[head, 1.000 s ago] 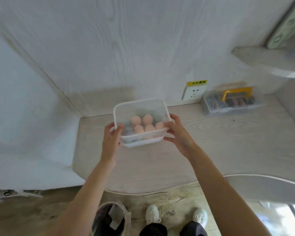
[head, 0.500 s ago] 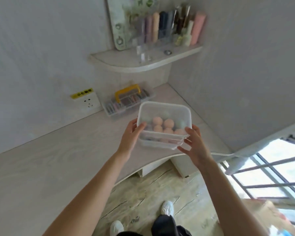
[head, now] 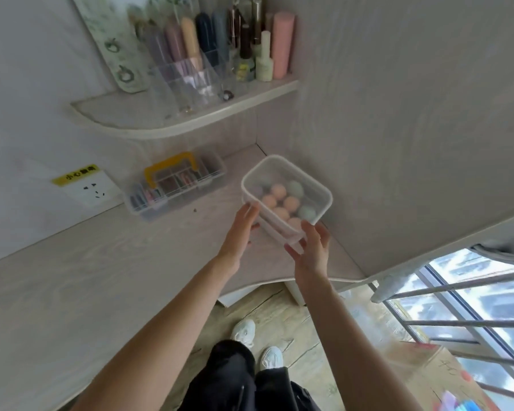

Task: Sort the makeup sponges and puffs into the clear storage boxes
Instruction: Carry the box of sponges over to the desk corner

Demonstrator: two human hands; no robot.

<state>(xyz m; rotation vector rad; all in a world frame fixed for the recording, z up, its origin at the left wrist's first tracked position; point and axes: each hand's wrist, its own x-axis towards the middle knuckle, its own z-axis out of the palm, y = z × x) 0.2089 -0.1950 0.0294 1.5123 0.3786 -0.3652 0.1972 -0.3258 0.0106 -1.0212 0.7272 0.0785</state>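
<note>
A clear storage box (head: 280, 163) with a white rim sits low over the right back corner of the pale wooden desk (head: 101, 277), close to the side wall. It looks stacked on a second clear tray. Inside lie several peach makeup sponges (head: 278, 191) and some grey-green ones (head: 306, 213). My left hand (head: 239, 235) touches the box's left side with straight fingers. My right hand (head: 312, 253) is at its near right corner, fingers spread and straight. Whether the box rests on the desk is unclear.
A clear organiser with a yellow handle (head: 175, 185) stands left of the box against the back wall, beside a wall socket (head: 86, 186). Above it, a corner shelf (head: 175, 126) carries bottles and an acrylic holder. Window bars (head: 457, 292) are at the lower right.
I have carried the box from the left part of the desk to its right back corner, turning to the right. My fingers have loosened and straightened at the box's sides.
</note>
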